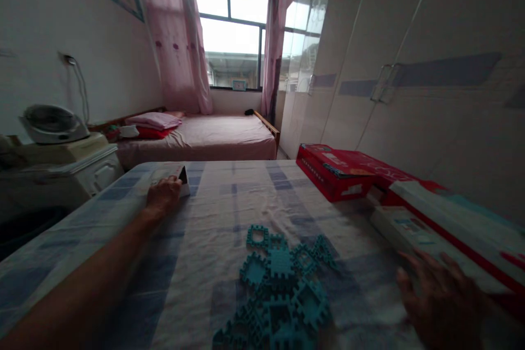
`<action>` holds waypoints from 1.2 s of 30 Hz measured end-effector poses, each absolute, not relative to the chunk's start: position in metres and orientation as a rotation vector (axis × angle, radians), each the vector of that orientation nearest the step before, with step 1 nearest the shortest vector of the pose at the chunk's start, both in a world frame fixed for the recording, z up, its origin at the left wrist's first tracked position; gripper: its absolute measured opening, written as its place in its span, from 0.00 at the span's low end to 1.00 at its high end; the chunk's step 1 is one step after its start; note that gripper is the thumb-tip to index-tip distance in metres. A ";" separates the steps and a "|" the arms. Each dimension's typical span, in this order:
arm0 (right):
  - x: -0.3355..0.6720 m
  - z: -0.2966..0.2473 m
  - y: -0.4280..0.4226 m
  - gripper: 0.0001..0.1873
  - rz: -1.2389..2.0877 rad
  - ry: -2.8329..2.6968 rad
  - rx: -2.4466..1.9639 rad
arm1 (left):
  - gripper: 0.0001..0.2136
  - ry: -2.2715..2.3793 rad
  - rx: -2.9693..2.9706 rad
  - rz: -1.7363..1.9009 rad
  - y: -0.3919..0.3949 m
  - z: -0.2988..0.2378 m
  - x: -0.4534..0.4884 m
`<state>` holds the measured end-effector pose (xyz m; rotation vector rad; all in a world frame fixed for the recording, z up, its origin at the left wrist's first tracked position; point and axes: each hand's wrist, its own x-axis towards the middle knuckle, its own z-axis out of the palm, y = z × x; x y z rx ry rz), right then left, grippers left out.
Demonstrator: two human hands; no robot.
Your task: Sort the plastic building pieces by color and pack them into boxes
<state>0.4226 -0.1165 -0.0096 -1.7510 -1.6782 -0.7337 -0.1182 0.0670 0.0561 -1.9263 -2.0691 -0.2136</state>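
Observation:
My left hand (pixel 163 194) reaches far across the cloth-covered table, its fingers closed over a small white box (pixel 186 190). A dark opening shows at the box's right end. My right hand (pixel 441 295) is low at the right with its fingers apart. It is beside a long white box (pixel 416 229), and I cannot tell whether it touches it. Between my hands lies a loose pile of teal plastic interlocking building pieces (pixel 281 262) with toothed edges. Some are square frames, and one is a triangle (pixel 325 251).
A red box (pixel 334 172) and more packages line the table's right side. The checked tablecloth (pixel 229 202) covers the table. Beyond stand a bed (pixel 221 134) and a window. Tall white wardrobes (pixel 369 38) are on the right, a fan (pixel 53 123) on the left.

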 end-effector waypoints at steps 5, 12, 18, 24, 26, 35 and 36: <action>0.409 0.000 -0.120 0.15 -0.817 -1.662 -1.807 | 0.17 -1.843 -2.101 -0.173 0.029 0.053 -0.043; 0.361 0.029 -0.101 0.17 -0.017 -1.931 -1.686 | 0.15 -1.566 -2.302 -0.229 -0.028 0.054 0.056; 0.323 0.039 -0.074 0.21 0.238 -2.146 -1.898 | 0.09 -1.490 -2.334 -0.304 -0.037 0.053 0.069; 0.328 0.027 -0.060 0.17 0.336 -2.116 -1.908 | 0.16 -1.693 -2.161 -0.439 -0.021 0.049 0.035; 0.331 0.025 -0.057 0.17 0.351 -2.106 -1.899 | 0.18 -1.777 -2.085 -0.446 -0.016 0.046 0.025; 0.334 0.027 -0.054 0.25 0.362 -2.114 -1.801 | 0.17 -1.481 -2.287 -0.653 -0.020 0.041 0.031; 0.336 0.028 -0.054 0.26 0.382 -2.121 -1.786 | 0.18 -1.507 -2.304 -0.650 -0.021 0.040 0.032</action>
